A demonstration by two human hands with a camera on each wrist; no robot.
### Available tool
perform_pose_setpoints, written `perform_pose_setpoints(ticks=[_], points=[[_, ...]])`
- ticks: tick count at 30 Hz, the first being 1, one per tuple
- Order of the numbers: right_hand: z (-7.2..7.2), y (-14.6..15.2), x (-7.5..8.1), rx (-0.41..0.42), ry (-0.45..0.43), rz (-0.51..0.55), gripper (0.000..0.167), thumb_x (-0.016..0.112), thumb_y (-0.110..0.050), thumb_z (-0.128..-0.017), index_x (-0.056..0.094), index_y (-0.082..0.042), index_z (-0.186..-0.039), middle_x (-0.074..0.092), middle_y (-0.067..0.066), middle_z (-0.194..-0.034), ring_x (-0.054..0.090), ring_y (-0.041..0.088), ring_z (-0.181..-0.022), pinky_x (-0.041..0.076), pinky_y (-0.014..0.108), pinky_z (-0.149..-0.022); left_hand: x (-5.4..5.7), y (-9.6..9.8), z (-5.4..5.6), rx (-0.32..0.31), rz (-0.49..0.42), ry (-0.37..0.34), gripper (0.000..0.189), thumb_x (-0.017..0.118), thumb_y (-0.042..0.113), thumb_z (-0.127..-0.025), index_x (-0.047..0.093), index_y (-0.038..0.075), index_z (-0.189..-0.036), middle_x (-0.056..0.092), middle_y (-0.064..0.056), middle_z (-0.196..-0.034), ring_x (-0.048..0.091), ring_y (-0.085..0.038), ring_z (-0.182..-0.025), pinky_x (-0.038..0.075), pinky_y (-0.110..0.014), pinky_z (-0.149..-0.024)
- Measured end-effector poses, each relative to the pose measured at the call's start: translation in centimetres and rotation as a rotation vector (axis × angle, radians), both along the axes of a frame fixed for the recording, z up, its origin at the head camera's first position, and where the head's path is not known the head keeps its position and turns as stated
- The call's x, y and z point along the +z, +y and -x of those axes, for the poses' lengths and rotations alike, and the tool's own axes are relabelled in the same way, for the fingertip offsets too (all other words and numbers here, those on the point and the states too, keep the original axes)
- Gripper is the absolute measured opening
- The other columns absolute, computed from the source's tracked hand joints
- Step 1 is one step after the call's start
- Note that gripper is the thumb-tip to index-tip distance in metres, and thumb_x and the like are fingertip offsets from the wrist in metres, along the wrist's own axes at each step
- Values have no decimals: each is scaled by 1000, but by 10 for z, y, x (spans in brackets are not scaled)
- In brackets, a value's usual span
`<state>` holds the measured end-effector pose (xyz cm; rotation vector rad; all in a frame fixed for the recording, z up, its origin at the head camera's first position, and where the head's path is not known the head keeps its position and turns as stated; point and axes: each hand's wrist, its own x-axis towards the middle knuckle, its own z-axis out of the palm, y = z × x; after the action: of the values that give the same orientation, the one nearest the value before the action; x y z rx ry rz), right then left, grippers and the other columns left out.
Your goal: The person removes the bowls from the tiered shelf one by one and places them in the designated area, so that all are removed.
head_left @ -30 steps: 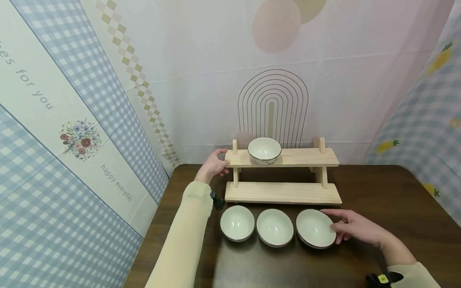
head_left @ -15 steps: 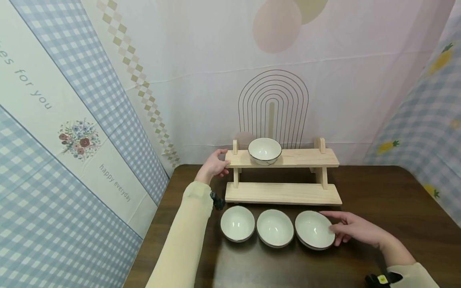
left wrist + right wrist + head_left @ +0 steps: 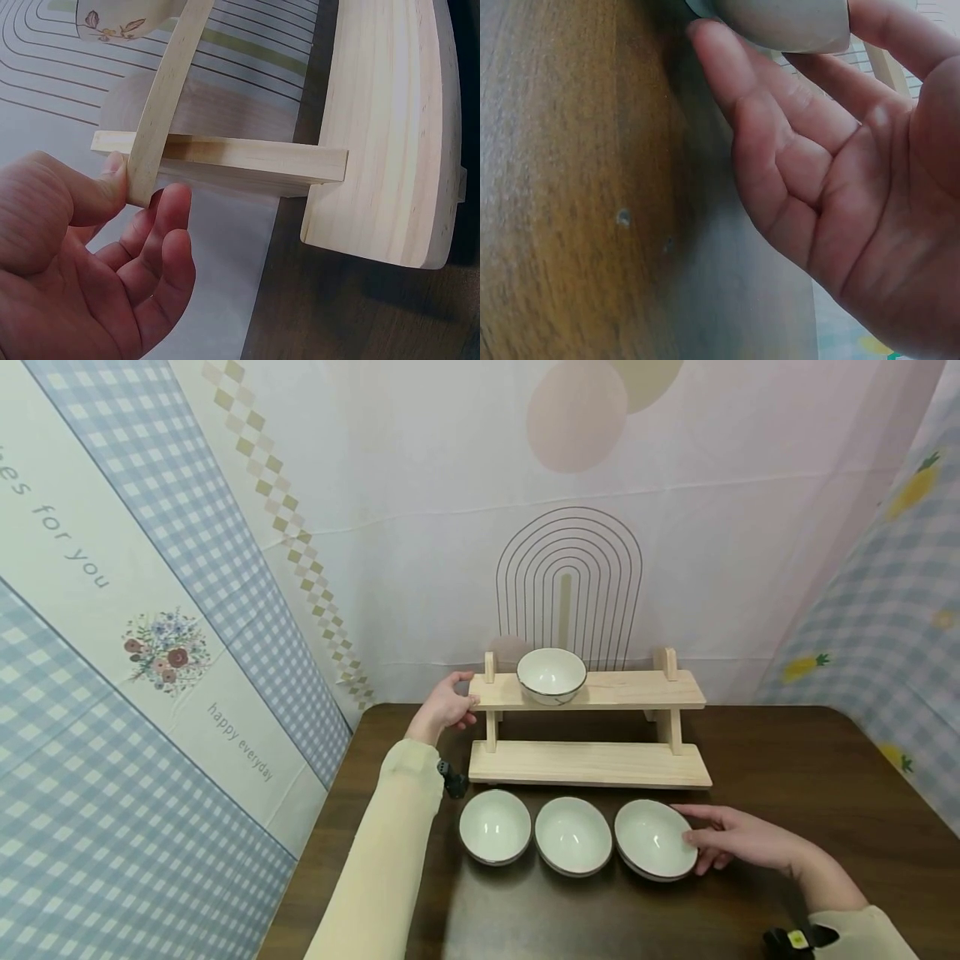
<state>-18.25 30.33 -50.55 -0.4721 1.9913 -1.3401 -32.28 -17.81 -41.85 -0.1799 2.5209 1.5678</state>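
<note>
My left hand (image 3: 447,702) pinches the left end of the upper board of a two-tier wooden display shelf (image 3: 630,689). In the left wrist view the thumb lies on the board end (image 3: 154,142), with curled fingers below it. A white bowl (image 3: 551,675) with a dark rim sits on that upper board, left of its middle. On the table, my right hand (image 3: 738,839) holds the rightmost bowl (image 3: 655,839) by its right side, thumb over the rim and fingers outside. Left of it stand a middle bowl (image 3: 573,835) and a left bowl (image 3: 495,827), all upright in a row.
The shelf's lower board (image 3: 592,762) lies just behind the row of bowls and bears nothing. A dark wooden table (image 3: 787,760) carries everything. Printed cloth (image 3: 420,568) hangs behind, with checked cloth (image 3: 247,610) on the left side.
The rightmost bowl has shifted very slightly left and toward me, along with my right hand. My left hand and the shelf have stayed put.
</note>
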Motion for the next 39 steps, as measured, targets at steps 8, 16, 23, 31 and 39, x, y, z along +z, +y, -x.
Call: perform_pose_setpoints(ticks=[8, 16, 23, 31, 39], points=[[-5, 0, -1, -7, 26, -14, 68, 53, -20, -112, 21, 16, -161, 74, 18, -108, 75, 32, -93, 60, 37, -76, 0, -3, -3, -15, -4, 0, 57, 65, 8, -108, 47, 20, -161, 72, -29, -116, 69, -21, -67, 50, -29, -56], [-9, 2, 6, -9, 76, -32, 60, 49, -19, -114, 27, 8, -164, 72, 18, -121, 75, 27, -100, 59, 37, -80, 1, -5, -4, -26, 1, -9, 57, 65, 9, -108, 47, 21, -161, 72, -30, -119, 71, -22, -69, 53, -34, -62], [-8, -1, 18, -97, 129, -100, 61, 51, -24, -115, 31, 6, -164, 63, 25, -141, 72, 26, -109, 58, 39, -83, 0, -7, -5, -38, 1, -13, 58, 65, 10, -108, 47, 21, -162, 73, -27, -114, 69, -19, -66, 53, -33, -61], [3, -15, 39, -136, 257, -156, 60, 54, -24, -114, 35, 7, -162, 72, 21, -129, 70, 36, -114, 59, 43, -83, -1, -9, -5, -44, 6, -5, 57, 66, 10, -107, 48, 21, -161, 72, -14, -92, 71, -21, -67, 54, -34, -62], [20, -39, 60, -120, 323, -163, 56, 57, -23, -113, 42, 2, -161, 72, 20, -129, 70, 39, -119, 59, 47, -88, 0, -10, -8, -47, 7, 14, 57, 67, 9, -106, 49, 19, -160, 73, -14, -93, 74, -26, -73, 52, -30, -56]])
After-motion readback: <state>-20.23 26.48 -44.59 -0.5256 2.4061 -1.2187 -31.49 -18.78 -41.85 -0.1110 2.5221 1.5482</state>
